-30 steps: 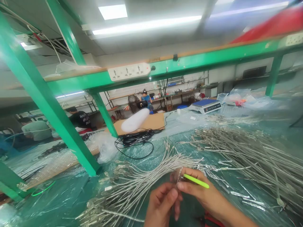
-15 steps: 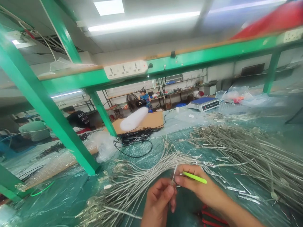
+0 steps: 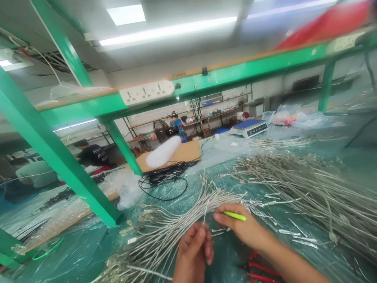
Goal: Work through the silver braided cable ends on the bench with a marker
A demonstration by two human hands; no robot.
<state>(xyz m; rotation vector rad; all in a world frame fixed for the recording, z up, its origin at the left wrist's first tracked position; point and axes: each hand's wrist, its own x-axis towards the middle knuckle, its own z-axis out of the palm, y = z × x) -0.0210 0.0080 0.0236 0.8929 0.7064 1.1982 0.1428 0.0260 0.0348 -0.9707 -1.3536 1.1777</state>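
Note:
My left hand is low in the middle, its fingers pinched on a thin silver cable that stands up from them. My right hand is just right of it, closed round a bright green stick-like tool that points to the right. Both hands hover over a fanned bundle of silver cables with metal end pieces, lying on green plastic sheeting.
A larger heap of silver cables covers the right side. Red-handled pliers lie under my right forearm. Behind are a black cable coil, a white roll, a blue scale, green frame posts and a socket strip. People work at benches behind.
My hands have drawn slightly apart; the left one now holds the thin cable upright by itself. The view has shifted a little to the right.

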